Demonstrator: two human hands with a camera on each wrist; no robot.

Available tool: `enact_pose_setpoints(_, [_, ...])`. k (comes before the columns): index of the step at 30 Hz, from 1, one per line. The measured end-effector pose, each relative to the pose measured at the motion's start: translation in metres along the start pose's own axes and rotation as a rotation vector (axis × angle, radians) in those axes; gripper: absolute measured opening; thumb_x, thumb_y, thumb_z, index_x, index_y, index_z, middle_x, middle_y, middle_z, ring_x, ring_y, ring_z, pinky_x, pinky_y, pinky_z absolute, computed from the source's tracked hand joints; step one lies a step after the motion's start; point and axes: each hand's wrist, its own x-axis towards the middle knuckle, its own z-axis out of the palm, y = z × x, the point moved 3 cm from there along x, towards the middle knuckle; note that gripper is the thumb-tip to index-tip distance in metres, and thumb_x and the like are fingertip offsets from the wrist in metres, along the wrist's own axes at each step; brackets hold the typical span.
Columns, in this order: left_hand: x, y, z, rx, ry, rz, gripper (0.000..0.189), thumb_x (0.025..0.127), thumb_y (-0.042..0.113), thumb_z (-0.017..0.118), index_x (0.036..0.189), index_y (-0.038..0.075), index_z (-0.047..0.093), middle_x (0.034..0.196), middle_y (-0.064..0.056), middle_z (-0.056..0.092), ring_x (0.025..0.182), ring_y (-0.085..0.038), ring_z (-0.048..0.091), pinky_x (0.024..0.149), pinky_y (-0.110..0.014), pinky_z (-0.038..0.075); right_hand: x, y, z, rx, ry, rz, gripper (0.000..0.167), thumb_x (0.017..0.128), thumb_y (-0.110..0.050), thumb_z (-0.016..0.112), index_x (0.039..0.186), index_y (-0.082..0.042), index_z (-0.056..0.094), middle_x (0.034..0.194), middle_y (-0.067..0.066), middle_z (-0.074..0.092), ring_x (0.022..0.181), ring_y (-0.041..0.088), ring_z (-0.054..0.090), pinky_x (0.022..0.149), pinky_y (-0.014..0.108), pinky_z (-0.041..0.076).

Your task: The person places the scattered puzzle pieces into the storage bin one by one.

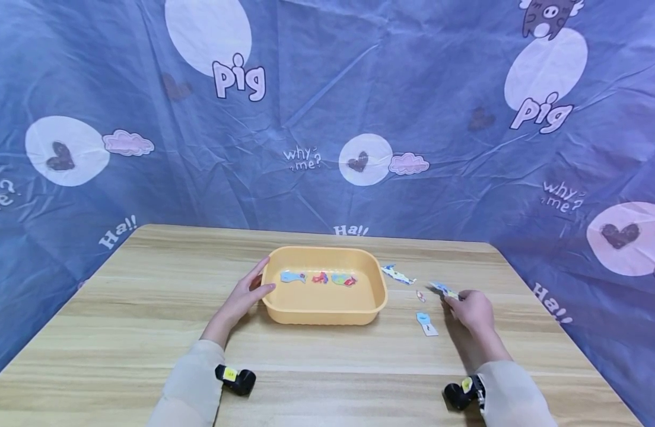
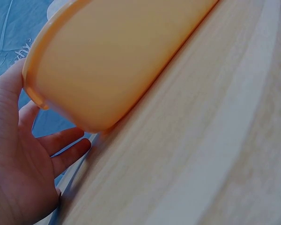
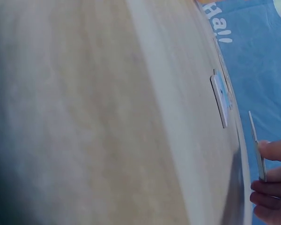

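Note:
A yellow plastic basin [image 1: 322, 303] stands on the table, with three flat printed cutouts inside: a blue one [image 1: 292, 277], a red one [image 1: 320, 277] and a multicoloured one [image 1: 343, 279]. My left hand [image 1: 251, 289] grips its left end, thumb over the rim; in the left wrist view the other fingers spread beside the basin wall [image 2: 112, 61]. At the right, my right hand [image 1: 474, 309] pinches a thin flat blue-and-yellow cutout [image 1: 443, 290] by one end. The right wrist view shows that cutout [image 3: 256, 145] edge-on between thumb and fingers, raised above the table.
Right of the basin lie a long pale cutout with blue marks [image 1: 398, 274], a small reddish piece [image 1: 420, 295] and a blue-and-white piece [image 1: 426, 324]. The wooden table [image 1: 317, 367] ends at a blue printed cloth [image 1: 317, 196] hung behind and along both sides.

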Motion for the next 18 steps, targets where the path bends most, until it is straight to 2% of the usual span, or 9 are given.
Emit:
enact_pose_setpoints(3, [0.0, 0.0, 0.0, 0.002, 0.0, -0.001, 0.064, 0.084, 0.008, 0.053, 0.138, 0.01, 0.019, 0.137, -0.02, 0.02, 0.121, -0.034, 0.026, 0.093, -0.039, 0.032, 0.0, -0.006, -0.002, 0.015, -0.008, -0.011, 0.043, 0.08, -0.023, 0.056, 0.102, 0.015, 0.055, 0.086, 0.027, 0.057, 0.074, 0.034, 0.05, 0.065, 0.043, 0.043])
enact_pose_setpoints(6, [0.0, 0.0, 0.0, -0.003, -0.001, 0.0, 0.064, 0.084, 0.008, 0.053, 0.138, 0.009, 0.019, 0.137, -0.021, 0.02, 0.121, -0.034, 0.026, 0.093, -0.039, 0.032, 0.002, -0.013, -0.004, 0.03, -0.005, -0.038, 0.048, 0.08, -0.023, 0.056, 0.107, 0.017, 0.05, 0.104, 0.033, 0.05, 0.091, 0.042, 0.048, 0.078, 0.05, 0.039])
enact_pose_setpoints(9, [0.001, -0.001, -0.001, -0.006, -0.006, 0.005, 0.064, 0.084, 0.008, 0.053, 0.138, 0.009, 0.018, 0.137, -0.022, 0.02, 0.121, -0.034, 0.026, 0.093, -0.039, 0.032, 0.003, -0.021, -0.006, 0.044, 0.007, -0.076, 0.048, 0.081, -0.023, 0.056, 0.106, 0.018, 0.05, 0.105, 0.033, 0.049, 0.096, 0.046, 0.045, 0.081, 0.051, 0.037])
enact_pose_setpoints(16, [0.011, -0.026, -0.007, -0.015, -0.004, 0.022, 0.065, 0.083, 0.016, 0.057, 0.138, 0.018, 0.022, 0.137, -0.018, 0.024, 0.12, -0.03, 0.03, 0.091, -0.035, 0.035, 0.008, -0.04, -0.008, 0.099, 0.024, -0.15, 0.045, 0.082, -0.018, 0.056, 0.106, 0.018, 0.049, 0.107, 0.032, 0.048, 0.101, 0.046, 0.042, 0.087, 0.051, 0.034])
enact_pose_setpoints(18, [0.012, -0.028, -0.008, -0.003, 0.0, 0.032, 0.065, 0.083, 0.019, 0.058, 0.138, 0.018, 0.023, 0.137, -0.016, 0.024, 0.12, -0.03, 0.03, 0.091, -0.035, 0.035, 0.009, -0.046, -0.008, 0.106, 0.021, -0.163, 0.044, 0.082, -0.018, 0.056, 0.107, 0.018, 0.049, 0.107, 0.032, 0.048, 0.102, 0.045, 0.042, 0.087, 0.05, 0.033])
